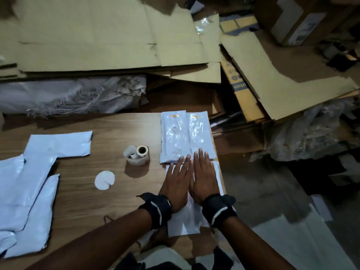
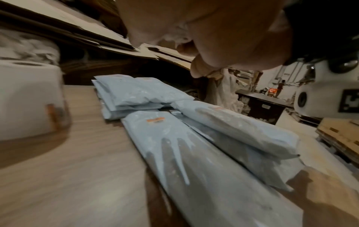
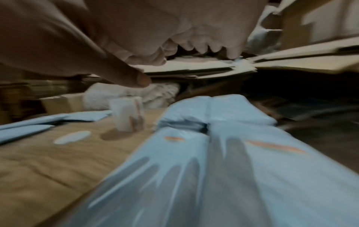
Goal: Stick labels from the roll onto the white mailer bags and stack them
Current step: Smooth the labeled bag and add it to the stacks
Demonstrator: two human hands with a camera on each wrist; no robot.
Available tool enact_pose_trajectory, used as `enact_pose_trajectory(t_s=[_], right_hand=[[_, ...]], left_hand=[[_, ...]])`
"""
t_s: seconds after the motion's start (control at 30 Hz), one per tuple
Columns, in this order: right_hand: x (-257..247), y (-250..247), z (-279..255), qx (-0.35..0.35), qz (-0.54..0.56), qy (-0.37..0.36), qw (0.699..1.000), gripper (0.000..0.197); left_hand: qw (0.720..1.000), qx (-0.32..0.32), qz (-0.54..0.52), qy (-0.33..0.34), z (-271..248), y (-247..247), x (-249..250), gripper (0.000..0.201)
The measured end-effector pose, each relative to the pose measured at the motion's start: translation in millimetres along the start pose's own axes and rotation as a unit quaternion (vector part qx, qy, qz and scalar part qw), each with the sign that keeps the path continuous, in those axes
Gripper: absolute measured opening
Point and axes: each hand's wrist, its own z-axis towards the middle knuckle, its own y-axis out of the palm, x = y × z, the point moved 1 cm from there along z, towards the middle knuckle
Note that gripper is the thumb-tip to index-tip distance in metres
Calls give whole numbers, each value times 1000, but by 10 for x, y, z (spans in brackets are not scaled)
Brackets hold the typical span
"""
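Brown wood-grain worktop: smooth laminate look, matt with a faint sheen. White plastic mailer bags: glossy, crinkled film. White paper label roll on a cardboard core: matt. Round white paper disc: matt. Flattened tan corrugated cardboard sheets: rough, dull.

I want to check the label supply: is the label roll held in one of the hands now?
No, the label roll stands alone on the table, while the left hand and right hand lie flat above the mailer bags.
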Motion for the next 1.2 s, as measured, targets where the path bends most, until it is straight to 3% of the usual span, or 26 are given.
enact_pose_trajectory(t_s=[0.17, 0.27, 0.5, 0.77, 0.93, 1.1, 1.2], right_hand=[[-754, 51, 167, 36, -38, -38, 998, 77], [-1163, 106, 252, 43, -43, -70, 996, 81], [-2041, 453, 341, -22, -47, -171, 984, 80], [-3045, 888, 303, -63, -52, -255, 963, 85], [-3541, 1179, 262, -83, -61, -277, 955, 87], [-3919, 1468, 233, -101, -33, -269, 957, 78], [-4081, 1605, 231, -159, -16, -239, 958, 69]], left_hand=[[988, 132, 11, -73, -300, -306, -519, 60], [977, 157, 15, -141, -487, -476, -878, 63], [945, 180, 20, -272, -1161, -727, -1757, 86], [915, 176, 17, -363, -2011, -677, -2517, 69], [899, 152, 47, -408, -2361, -623, -2903, 69], [891, 85, 30, -444, -2602, -536, -3285, 88], [889, 41, -14, -456, -2710, -466, -3510, 85]])
